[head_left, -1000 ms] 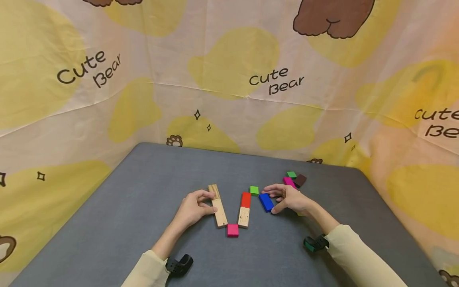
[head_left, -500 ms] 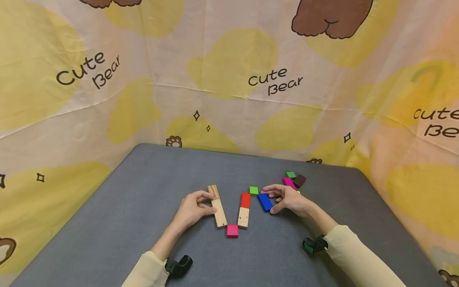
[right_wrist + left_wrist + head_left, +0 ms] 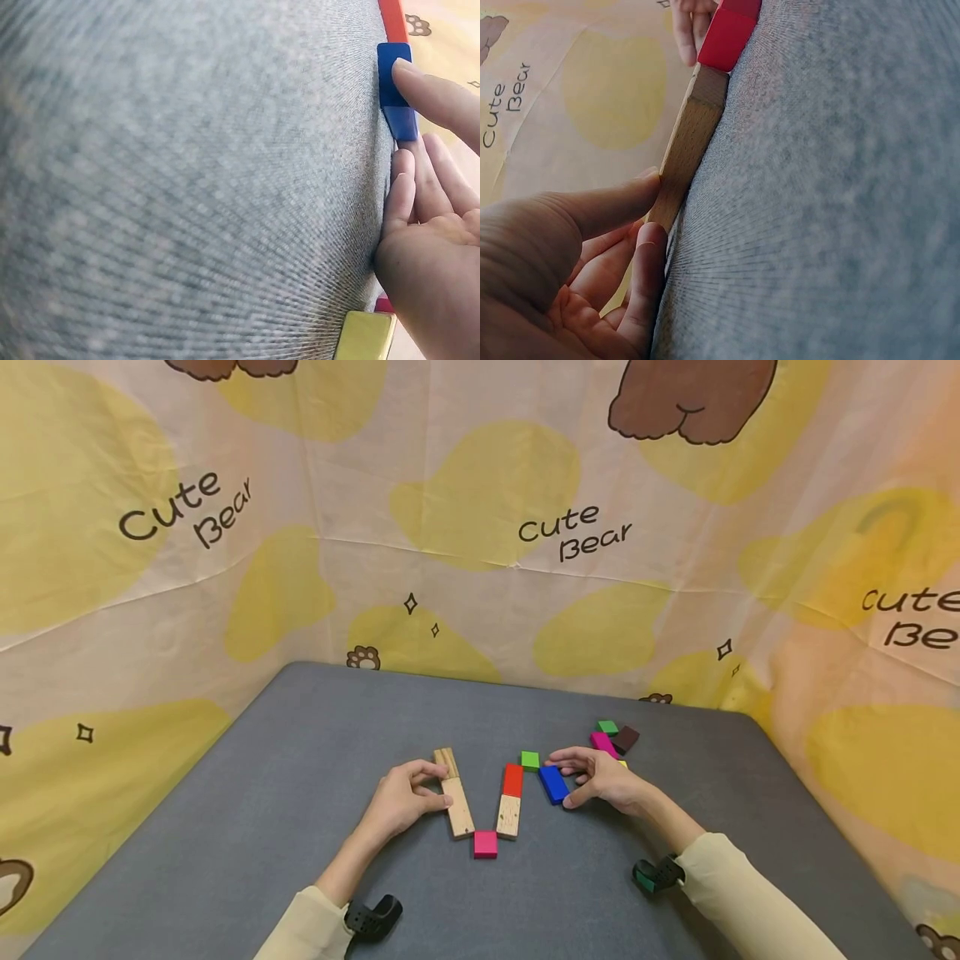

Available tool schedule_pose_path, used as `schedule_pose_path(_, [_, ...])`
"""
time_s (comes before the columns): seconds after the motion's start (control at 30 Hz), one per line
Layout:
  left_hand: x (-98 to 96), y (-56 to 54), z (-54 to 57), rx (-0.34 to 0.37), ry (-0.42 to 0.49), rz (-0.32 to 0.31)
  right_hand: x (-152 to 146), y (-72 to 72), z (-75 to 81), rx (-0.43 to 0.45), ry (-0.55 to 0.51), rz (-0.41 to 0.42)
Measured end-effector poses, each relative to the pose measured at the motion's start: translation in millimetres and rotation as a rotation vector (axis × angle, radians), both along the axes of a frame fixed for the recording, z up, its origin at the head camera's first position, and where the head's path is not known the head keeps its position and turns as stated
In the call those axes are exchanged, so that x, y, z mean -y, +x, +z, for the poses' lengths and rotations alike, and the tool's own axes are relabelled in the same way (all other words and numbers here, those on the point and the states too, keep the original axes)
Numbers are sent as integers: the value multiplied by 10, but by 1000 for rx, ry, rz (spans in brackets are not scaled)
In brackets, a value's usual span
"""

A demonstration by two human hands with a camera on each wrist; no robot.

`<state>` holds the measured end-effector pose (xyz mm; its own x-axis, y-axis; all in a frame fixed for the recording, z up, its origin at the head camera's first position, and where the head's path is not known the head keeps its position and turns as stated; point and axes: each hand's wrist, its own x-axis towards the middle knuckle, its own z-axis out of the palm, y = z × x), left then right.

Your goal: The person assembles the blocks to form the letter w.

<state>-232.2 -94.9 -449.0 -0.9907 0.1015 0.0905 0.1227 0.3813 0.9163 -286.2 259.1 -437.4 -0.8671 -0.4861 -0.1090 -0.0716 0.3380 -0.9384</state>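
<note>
While my right hand pinches the blue block, thumb at its near end and fingertips at its far end, my left hand works across from it: thumb and forefinger apart, forefinger touching the striped wooden block, thumb against the pale wooden block lined up with its near end. Whether those left fingers truly grip, I can't tell.

Just left of my right fingertips sits the light green block, and beside that, a touch nearer me, the red block, end to end with the knotty wooden block. Nearer me than both sets of fingers, between the two slanting rows, lies the pink block, right by their near ends.

Beyond my right knuckles, a small cluster: magenta block, dark brown block, green block, plus the yellow block, mostly hidden behind my hand from above. Under everything, the grey tabletop; farthest out, the "Cute Bear" backdrop.
</note>
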Motion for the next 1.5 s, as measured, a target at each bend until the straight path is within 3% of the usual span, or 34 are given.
schedule_pose_path(1.0, [13, 17, 9, 2, -8, -19, 11, 29, 1, -21, 16, -10])
schedule_pose_path(1.5, [-3, 10, -8, -5, -12, -1, -1, 9, -25, -19, 13, -1])
